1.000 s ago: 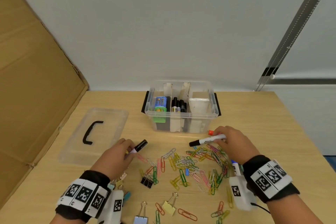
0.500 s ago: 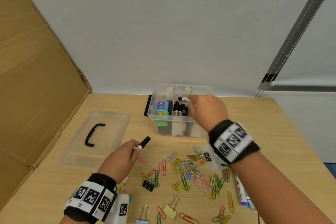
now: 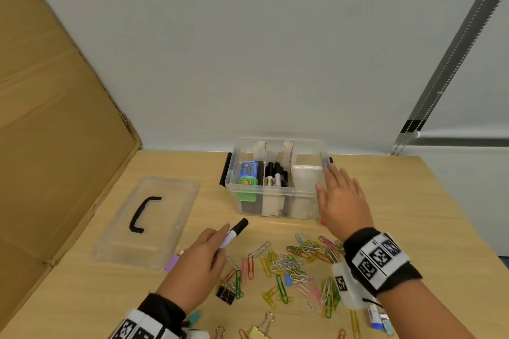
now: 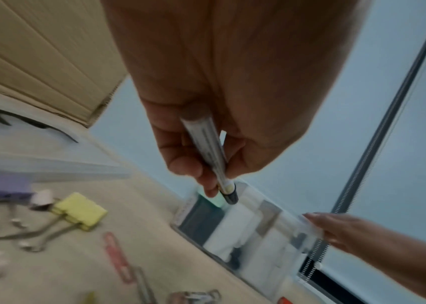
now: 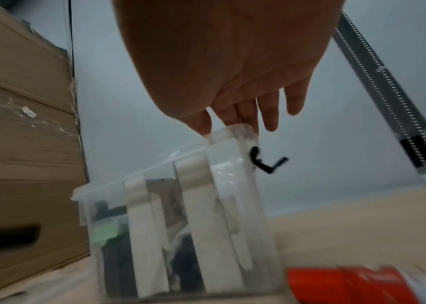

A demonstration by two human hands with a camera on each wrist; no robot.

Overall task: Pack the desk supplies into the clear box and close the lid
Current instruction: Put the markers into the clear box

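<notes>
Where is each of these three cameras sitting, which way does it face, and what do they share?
Head: worn on the head, looking forward and down at the desk; both forearms show.
Left wrist: under the left hand, looking along fingers gripping a marker.
Right wrist: under the right hand, looking along straight fingers touching the clear box rim.
Shared: all three show the clear box; head and left wrist also show the lid.
</notes>
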